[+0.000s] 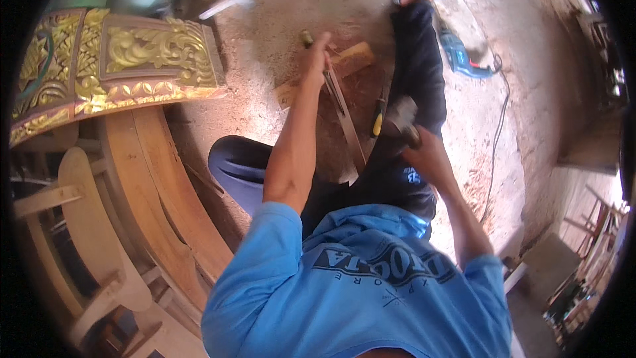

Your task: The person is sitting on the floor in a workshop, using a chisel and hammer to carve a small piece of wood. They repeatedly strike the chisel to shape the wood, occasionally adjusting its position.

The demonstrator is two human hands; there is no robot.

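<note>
My left hand (317, 58) reaches forward with its fingers closed, at the upper end of a long thin strip (346, 122) that slants down toward my lap. Something red shows beside the fingers; what they grip is hard to make out. Under that hand lies a flat piece of wood (354, 59) on the floor. Near my outstretched right leg, my right hand (424, 151) is closed around a hammer (401, 116), whose grey head is slightly blurred. A tool with a yellow handle (377, 124) lies between the strip and the hammer.
A blue power drill (464, 58) lies right of my leg, its cable (498, 139) trailing toward me. At left stand a gold-painted carved panel (156, 53), long curved boards (156, 179) and wooden frame parts (99, 225). Wooden pieces (596, 225) are piled at far right.
</note>
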